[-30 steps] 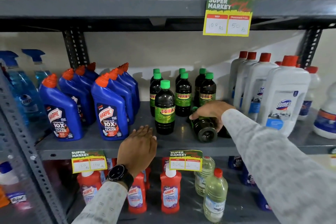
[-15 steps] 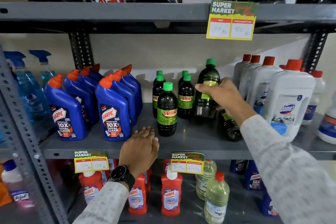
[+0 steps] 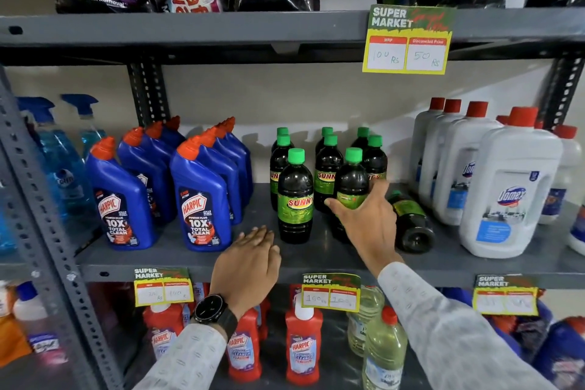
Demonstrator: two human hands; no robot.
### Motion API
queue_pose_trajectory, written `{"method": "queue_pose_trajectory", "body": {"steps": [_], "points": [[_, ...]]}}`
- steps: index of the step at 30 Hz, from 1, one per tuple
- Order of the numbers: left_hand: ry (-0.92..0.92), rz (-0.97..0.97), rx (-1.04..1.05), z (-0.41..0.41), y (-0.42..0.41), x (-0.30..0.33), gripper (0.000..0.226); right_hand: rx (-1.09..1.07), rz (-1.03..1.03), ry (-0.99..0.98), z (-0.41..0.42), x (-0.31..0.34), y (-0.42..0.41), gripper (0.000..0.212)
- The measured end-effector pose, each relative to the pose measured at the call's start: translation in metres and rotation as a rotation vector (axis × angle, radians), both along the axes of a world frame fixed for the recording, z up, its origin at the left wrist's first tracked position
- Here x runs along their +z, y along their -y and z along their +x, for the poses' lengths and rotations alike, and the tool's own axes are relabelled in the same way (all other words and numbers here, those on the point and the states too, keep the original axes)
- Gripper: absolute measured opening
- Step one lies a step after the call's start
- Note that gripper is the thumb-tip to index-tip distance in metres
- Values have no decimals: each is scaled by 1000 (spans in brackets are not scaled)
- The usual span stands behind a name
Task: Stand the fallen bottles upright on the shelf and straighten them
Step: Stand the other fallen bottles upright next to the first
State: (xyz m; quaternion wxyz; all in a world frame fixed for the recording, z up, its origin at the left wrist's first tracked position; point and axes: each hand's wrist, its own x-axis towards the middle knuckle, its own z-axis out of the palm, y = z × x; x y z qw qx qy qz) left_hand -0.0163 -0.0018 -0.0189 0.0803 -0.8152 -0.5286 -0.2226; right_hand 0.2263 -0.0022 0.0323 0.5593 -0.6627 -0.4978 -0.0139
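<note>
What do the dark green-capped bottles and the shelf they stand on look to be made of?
The dark bottle in the right hand, like the fallen bottle beside it, looks like clear glossy plastic holding dark liquid: highlights glint on its shoulder, and the green cap looks like matte plastic. Glass cannot be ruled out. The shelf looks like grey painted metal, with a thin folded edge and perforated uprights.

Right hand [image 3: 368, 225] wrapped around an upright dark bottle [image 3: 351, 187] with green cap, front of the group on the grey shelf [image 3: 316, 258]. Just right of it, another dark bottle [image 3: 411, 222] lying on its side. Left hand [image 3: 245, 266] flat on shelf edge, empty.
</note>
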Motion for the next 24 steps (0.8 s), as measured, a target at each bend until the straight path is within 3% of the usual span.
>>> {"method": "queue_pose_trajectory", "body": {"steps": [4, 8, 12, 17, 21, 24], "points": [[-9, 6, 6, 0, -1, -1, 63, 250, -6, -163, 8, -9, -5, 83], [-13, 12, 14, 0, -1, -2, 64, 580, -24, -490, 21, -13, -10, 68], [-19, 12, 14, 0, -2, -2, 60, 512, -16, -403, 19, -13, -12, 57], [-32, 10, 17, 0, -3, -3, 62, 472, 3, -327, 16, -7, -9, 80], [-19, -3, 9, 0, -4, -4, 62, 548, -14, -428, 18, -12, -10, 68], [-16, -4, 15, 0, -4, -3, 64, 555, -41, -438, 21, -16, -11, 71]]}}
